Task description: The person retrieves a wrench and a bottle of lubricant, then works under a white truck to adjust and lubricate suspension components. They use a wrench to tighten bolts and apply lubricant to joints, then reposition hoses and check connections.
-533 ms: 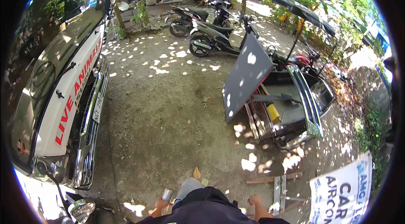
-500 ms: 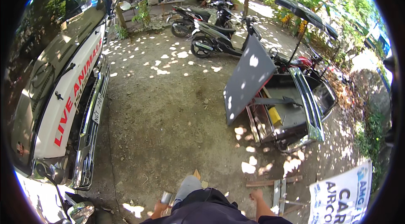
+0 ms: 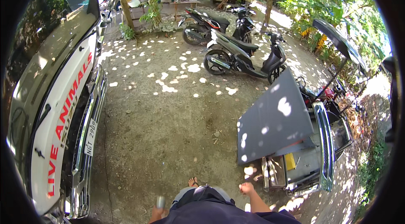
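The silvery cylinder (image 3: 160, 201) is in your left hand (image 3: 156, 215), gripped at your lower left; it points up out of your fist, long axis near vertical in view, real tilt unclear. Your right hand (image 3: 246, 188) is curled, nothing visible in it. The grey panel (image 3: 272, 124) is now nearer, so you're probably walking, carrying the cylinder along.

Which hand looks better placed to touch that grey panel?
Probably the right hand: it is nearer the grey panel and shows nothing held, while the left hand holds a silvery cylinder.
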The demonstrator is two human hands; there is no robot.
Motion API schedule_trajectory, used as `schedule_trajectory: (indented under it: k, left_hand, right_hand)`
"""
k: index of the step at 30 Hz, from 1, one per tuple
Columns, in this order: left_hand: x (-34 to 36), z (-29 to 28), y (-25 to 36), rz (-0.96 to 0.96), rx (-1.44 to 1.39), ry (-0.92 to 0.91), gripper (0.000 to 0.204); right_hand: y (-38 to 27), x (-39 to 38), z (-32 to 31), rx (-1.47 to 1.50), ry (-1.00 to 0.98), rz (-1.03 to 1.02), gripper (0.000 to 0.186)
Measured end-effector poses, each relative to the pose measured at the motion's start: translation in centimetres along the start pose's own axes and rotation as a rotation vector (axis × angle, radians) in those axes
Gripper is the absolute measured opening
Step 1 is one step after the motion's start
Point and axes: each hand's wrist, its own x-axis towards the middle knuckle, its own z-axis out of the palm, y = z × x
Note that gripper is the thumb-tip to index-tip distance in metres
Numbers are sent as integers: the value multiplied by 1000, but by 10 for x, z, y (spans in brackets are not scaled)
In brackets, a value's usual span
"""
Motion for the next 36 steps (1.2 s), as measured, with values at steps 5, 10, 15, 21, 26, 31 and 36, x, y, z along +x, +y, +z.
schedule_trajectory:
  k: [5,10,15,21,26,31,36]
  left_hand:
    - [96,30,279,146,416,135,93]
    - [181,59,487,312,339,178,88]
    - [244,89,585,163,168,145,91]
    - [298,100,569,-144,297,213,101]
    - [374,85,586,-349,202,180,103]
    - [478,29,736,-353,217,208,101]
    - [606,-45,973,-248,185,199,99]
  right_hand:
    - [-17,2,-10,73,79,175,20]
    - [-21,148,-9,-506,-33,-60,22]
    - [-167,296,-27,-763,-1,-88,28]
    - [-610,452,-65,-386,127,-174,28]
    - [-916,550,-48,15,128,-482,20]
    - [-1045,597,14,86,88,-411,20]
    - [-1035,593,54,-304,-11,-89,34]
